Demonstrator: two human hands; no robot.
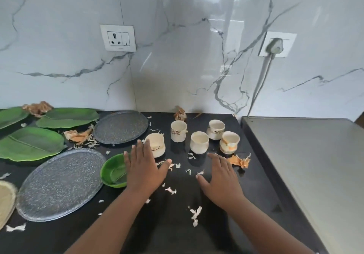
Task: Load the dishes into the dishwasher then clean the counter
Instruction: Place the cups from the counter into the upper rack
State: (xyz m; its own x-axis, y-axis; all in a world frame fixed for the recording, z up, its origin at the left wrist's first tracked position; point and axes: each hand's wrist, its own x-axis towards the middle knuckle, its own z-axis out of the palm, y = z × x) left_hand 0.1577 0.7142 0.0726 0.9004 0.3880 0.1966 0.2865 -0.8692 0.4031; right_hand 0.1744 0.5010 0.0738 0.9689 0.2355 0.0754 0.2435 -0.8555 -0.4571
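Observation:
Several cream cups stand on the black counter (173,210): one cup (157,145) right beyond my left hand's fingertips, others at the middle (178,131), (199,142) and right (229,142). My left hand (144,170) hovers flat with fingers apart, holding nothing, partly over a small green bowl (113,172). My right hand (222,178) is also spread and empty, just short of the cups. Two speckled grey plates lie at the left, one near (61,183) and one far (120,127). Green leaf-shaped plates (31,143) lie at the far left.
Torn paper scraps (239,161) and white bits (195,213) litter the counter. A steel-topped appliance (307,155) borders the counter on the right. The marble wall behind has a socket (117,38) and a plugged cable (273,45). A woven mat edge (6,200) shows at the lower left.

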